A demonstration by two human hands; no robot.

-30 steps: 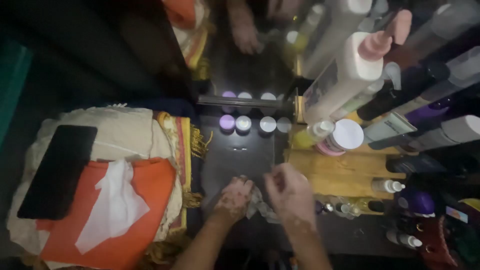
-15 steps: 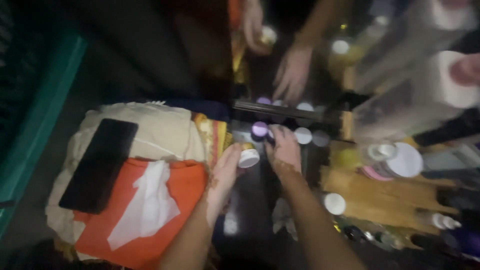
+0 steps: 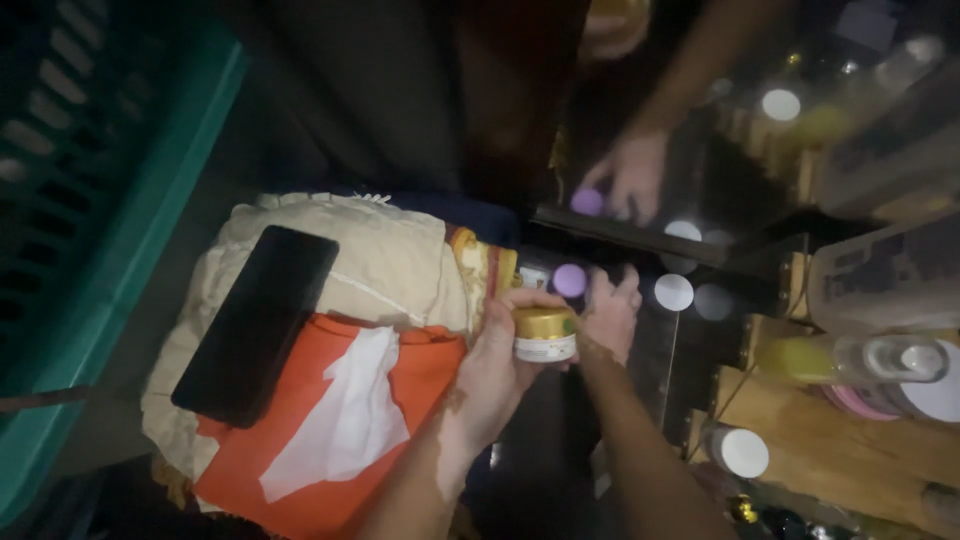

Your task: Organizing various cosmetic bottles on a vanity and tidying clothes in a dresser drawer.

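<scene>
My left hand (image 3: 492, 368) holds a small white jar with a gold lid (image 3: 544, 334) just above the dark shelf, lid facing up. Right behind it, my right hand (image 3: 611, 312) reaches to the back of the shelf, its fingertips closed on a small purple-lidded jar (image 3: 569, 280). A mirror (image 3: 650, 228) at the back repeats this hand and the purple jar. Two pale round-lidded jars (image 3: 673, 292) stand just right of my right hand.
A black phone (image 3: 255, 322) lies on a cream cloth bundle at left, with an orange cloth and a white tissue (image 3: 345, 422) below it. A teal basket (image 3: 110, 190) fills the far left. At right a wooden tray (image 3: 850, 455) carries a yellow bottle (image 3: 812, 360) and a white-lidded jar (image 3: 744, 452).
The view has swung left. My left hand has drawn the gold-lidded jar nearer, and my right hand has closed on the purple-lidded jar at the back; the crumpled tissue lies out of hand.
</scene>
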